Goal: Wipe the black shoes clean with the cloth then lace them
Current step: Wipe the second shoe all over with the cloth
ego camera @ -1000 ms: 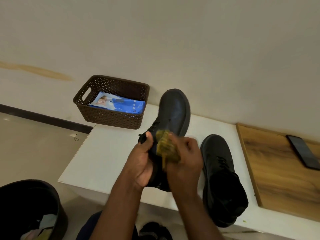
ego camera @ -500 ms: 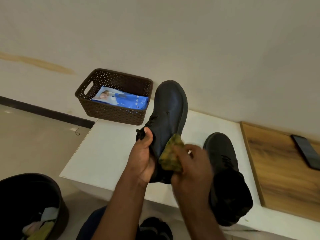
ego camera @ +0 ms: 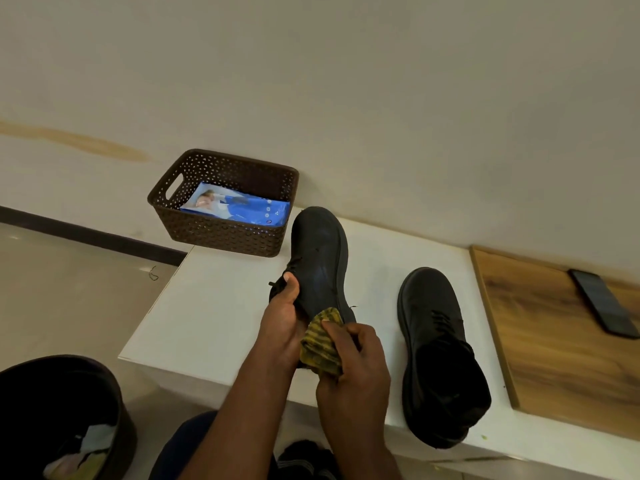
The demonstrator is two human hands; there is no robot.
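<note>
Left hand [ego camera: 282, 315] grips raised black shoe [ego camera: 320, 258]; right hand [ego camera: 353, 368] clamps cloth [ego camera: 320, 342] against its heel, above the table [ego camera: 207, 306] front edge.

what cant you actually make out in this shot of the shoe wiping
Head view only:
- Heel of the held shoe: hidden behind the cloth and both hands.
- Print on the blue packet: too small.
- Bin contents: cut off by the frame edge.
- Second shoe interior: too dark.

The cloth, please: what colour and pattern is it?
Yellow with dark stripes, on the cloth, head view.
</note>
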